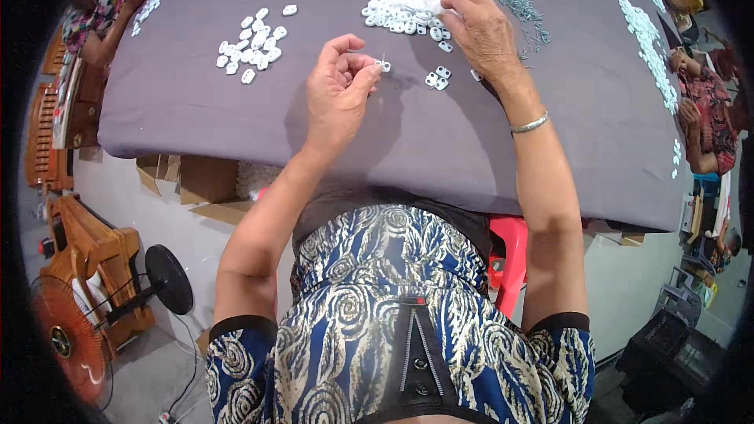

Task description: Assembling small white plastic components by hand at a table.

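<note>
My left hand (339,86) pinches a small white plastic piece (383,65) between thumb and forefinger, just above the grey table cloth (408,141). My right hand (481,31) reaches forward, fingertips touching the near edge of a heap of small white plastic pieces (407,1). A few loose white pieces (437,77) lie between the two hands. A silver bangle (530,123) circles my right wrist.
A second cluster of white pieces (253,43) lies to the left, and small grey metal parts (526,16) to the right. Another row of white pieces (650,39) runs along the right side. Other people sit at the far left (110,0) and right (707,118). A fan (75,338) and cardboard boxes (200,184) stand below.
</note>
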The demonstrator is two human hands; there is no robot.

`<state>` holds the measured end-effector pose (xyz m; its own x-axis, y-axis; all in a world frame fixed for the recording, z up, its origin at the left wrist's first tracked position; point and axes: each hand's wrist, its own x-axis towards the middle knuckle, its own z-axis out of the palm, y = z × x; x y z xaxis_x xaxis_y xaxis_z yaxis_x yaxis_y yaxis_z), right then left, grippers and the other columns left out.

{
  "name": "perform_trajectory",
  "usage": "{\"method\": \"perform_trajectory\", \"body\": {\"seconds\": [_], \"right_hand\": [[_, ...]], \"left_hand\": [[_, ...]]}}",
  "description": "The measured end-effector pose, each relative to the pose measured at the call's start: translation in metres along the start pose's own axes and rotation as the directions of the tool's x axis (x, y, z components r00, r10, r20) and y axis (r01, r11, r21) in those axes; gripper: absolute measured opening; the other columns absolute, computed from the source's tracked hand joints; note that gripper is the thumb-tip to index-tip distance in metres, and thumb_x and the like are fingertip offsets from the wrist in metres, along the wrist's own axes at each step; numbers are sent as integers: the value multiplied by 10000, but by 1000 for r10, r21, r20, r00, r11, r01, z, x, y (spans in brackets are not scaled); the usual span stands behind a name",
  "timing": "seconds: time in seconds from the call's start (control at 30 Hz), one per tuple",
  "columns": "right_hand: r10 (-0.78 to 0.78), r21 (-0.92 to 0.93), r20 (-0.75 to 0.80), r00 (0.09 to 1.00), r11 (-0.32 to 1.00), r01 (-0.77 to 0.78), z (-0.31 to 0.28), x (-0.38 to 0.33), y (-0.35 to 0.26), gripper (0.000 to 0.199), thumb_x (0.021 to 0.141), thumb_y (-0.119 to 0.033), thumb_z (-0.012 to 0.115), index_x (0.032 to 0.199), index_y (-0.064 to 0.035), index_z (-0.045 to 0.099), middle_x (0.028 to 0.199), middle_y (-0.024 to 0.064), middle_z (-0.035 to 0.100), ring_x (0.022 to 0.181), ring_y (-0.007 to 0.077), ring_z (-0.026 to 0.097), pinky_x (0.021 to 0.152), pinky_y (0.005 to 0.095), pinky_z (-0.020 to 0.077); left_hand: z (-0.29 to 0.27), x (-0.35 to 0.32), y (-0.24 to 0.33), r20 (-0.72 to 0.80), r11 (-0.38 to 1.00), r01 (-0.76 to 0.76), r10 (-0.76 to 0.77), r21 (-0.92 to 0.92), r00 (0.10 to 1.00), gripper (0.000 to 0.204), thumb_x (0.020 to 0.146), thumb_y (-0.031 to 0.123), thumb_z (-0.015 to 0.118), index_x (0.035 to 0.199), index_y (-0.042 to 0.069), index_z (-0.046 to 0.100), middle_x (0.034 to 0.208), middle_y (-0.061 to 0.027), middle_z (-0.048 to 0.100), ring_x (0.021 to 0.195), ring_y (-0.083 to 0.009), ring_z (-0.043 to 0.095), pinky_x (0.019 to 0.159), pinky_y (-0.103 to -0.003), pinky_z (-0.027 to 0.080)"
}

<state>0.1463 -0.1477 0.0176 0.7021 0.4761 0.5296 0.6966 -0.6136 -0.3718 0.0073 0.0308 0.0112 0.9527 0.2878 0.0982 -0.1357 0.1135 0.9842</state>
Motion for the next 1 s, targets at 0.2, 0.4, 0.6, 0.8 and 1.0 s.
{"method": "perform_trajectory", "body": {"seconds": [0.2,0.4,0.6,0.8,1.0], "right_hand": [[-78,48,65,995,996,75,-5,-7,-12,133,761,-142,671,870,-88,618,857,54,561,851,254,579,717,378,503],[-168,42,91,982,985,165,-1,-9,-24,158,731,-142,694,851,-69,623,842,62,560,791,249,581,675,374,491],[-193,-32,92,977,980,197,7,-7,-26,150,757,-151,667,859,-51,621,839,74,576,748,265,587,656,372,481],[-208,-74,98,973,974,216,12,-5,-30,122,770,-124,641,867,-51,628,837,79,585,767,279,594,670,376,484],[-195,33,134,972,981,193,9,-8,-31,120,782,-121,617,883,-57,624,805,84,585,754,279,594,659,370,480]], "left_hand": [[0,2,-1,-9,1000,-4,4,-8,1000,281,848,-3,593,1099,19,469,816,-12,560,695,-47,523,604,-190,461],[-3,2,-2,9,1000,8,-8,1,1000,290,853,-7,589,1113,19,465,845,-18,560,731,-61,525,645,-197,455],[-1,1,0,3,1000,11,-11,14,1000,285,853,-8,588,1112,20,473,852,-18,561,732,-62,526,646,-198,455],[-1,0,-3,5,999,-7,6,38,1000,287,853,-10,586,1116,22,476,854,-18,563,737,-63,528,646,-197,457],[-1,0,0,-9,1000,-1,2,28,1000,283,854,-10,586,1114,22,480,852,-18,567,734,-63,529,648,-196,457]]}}
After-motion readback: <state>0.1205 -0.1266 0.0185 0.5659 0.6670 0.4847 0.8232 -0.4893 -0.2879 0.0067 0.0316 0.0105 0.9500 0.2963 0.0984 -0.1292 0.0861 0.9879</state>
